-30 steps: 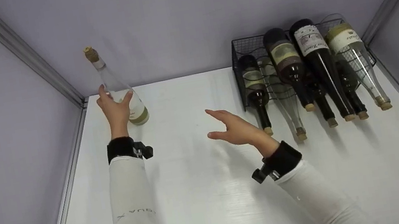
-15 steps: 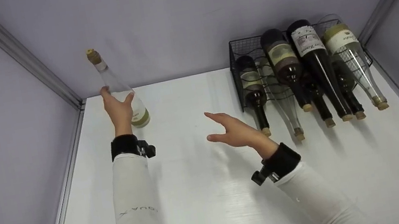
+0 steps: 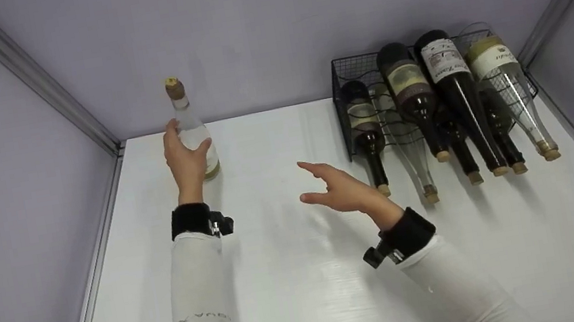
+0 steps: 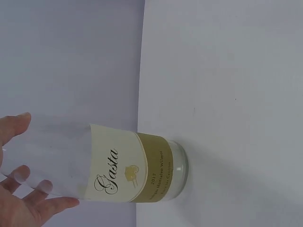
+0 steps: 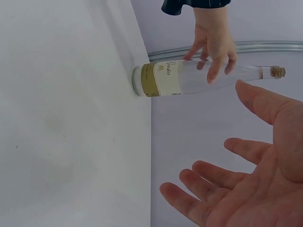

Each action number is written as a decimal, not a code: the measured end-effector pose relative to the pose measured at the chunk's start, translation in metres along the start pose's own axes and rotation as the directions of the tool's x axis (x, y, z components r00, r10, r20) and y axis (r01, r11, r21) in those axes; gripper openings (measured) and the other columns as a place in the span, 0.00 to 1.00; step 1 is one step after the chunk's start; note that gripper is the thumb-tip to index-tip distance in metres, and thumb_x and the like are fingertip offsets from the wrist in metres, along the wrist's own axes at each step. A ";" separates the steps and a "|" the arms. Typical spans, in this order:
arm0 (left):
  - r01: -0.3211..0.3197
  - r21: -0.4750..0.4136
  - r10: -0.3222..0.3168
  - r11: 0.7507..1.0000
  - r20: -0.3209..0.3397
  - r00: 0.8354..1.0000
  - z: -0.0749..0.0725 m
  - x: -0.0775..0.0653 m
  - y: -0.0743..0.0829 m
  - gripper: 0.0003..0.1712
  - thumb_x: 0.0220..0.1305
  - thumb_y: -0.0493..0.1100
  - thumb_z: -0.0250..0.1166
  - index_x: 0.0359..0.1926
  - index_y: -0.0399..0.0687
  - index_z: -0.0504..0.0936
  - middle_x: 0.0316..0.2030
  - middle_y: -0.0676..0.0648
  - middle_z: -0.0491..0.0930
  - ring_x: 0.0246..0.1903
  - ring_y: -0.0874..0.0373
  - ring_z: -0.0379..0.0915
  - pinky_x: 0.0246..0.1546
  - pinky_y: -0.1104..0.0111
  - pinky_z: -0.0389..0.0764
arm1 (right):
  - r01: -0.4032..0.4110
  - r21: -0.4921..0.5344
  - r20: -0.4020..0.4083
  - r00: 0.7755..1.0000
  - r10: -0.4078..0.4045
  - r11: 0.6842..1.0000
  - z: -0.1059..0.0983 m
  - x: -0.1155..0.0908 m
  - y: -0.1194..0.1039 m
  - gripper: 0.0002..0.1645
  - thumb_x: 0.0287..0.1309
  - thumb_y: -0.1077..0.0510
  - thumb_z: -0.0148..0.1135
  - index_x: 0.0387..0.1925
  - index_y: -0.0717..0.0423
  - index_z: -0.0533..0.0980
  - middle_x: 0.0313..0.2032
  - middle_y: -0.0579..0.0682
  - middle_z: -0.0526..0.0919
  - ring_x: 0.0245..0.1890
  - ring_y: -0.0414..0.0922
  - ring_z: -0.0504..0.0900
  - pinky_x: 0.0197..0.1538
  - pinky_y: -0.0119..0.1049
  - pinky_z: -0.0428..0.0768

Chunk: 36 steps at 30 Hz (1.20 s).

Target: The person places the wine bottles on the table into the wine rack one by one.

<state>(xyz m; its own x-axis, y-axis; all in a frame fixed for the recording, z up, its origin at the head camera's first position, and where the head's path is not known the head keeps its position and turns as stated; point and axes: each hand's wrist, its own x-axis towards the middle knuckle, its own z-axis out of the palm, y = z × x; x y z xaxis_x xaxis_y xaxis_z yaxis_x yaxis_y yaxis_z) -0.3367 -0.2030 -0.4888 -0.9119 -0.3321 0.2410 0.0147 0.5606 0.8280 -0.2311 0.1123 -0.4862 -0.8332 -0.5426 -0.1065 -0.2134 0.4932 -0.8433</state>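
Note:
A clear glass wine bottle (image 3: 193,133) with a cork stands on the white table near the back wall, left of the middle. Its label, cream above and gold below, reads "Gasta" in the left wrist view. My left hand (image 3: 186,159) grips the bottle's body, thumb on the right side and fingers round the left and far side. Through the glass, in the left wrist view, the fingertips (image 4: 45,186) show. My right hand (image 3: 339,187) hovers above the table, fingers spread and thumb apart, holding nothing. In the right wrist view its palm (image 5: 260,189) faces the bottle.
At the back right, a black wire rack (image 3: 358,64) holds several corked bottles, dark and clear, necks toward me. A dark bottle (image 3: 444,59) with a white label lies in its upper row. Grey-lilac walls (image 3: 264,25) close off the back and both sides.
My left hand has moved to the right with the clear bottle. The bottle's neck has swung right, so it leans less to the left. The right hand has barely moved.

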 end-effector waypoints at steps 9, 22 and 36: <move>-0.218 0.082 0.218 0.972 0.011 0.976 0.016 -0.030 0.003 0.41 0.58 0.37 0.73 0.70 0.42 0.64 0.65 0.40 0.66 0.67 0.45 0.58 0.66 0.55 0.62 | -0.008 0.069 -0.038 0.999 0.011 0.998 -0.004 0.001 0.000 0.45 0.66 0.47 0.62 0.76 0.53 0.52 0.73 0.57 0.56 0.71 0.58 0.57 0.66 0.54 0.64; -0.487 0.186 0.494 0.853 0.008 0.869 0.035 -0.066 0.014 0.38 0.52 0.33 0.76 0.64 0.46 0.72 0.59 0.41 0.71 0.61 0.43 0.65 0.53 0.49 0.75 | 0.105 0.225 -0.126 0.989 -0.078 0.969 -0.007 0.003 -0.007 0.44 0.65 0.49 0.64 0.75 0.51 0.54 0.69 0.56 0.63 0.67 0.53 0.67 0.63 0.51 0.70; -0.706 0.369 0.741 0.604 0.067 0.668 0.050 -0.086 0.015 0.37 0.49 0.32 0.77 0.62 0.48 0.76 0.60 0.40 0.73 0.63 0.39 0.65 0.57 0.40 0.69 | 0.146 0.459 -0.235 0.971 -0.039 0.876 -0.013 0.000 -0.016 0.44 0.63 0.61 0.64 0.74 0.62 0.53 0.63 0.63 0.68 0.59 0.54 0.76 0.58 0.42 0.76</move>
<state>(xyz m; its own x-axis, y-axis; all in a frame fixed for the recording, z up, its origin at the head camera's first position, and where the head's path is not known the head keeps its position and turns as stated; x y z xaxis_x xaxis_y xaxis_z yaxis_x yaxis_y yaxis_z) -0.2788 -0.1280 -0.5228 -0.6259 0.2441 0.7407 0.5015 0.8533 0.1426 -0.2346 0.1130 -0.4658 -0.9208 -0.3865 0.0529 -0.0743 0.0405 -0.9964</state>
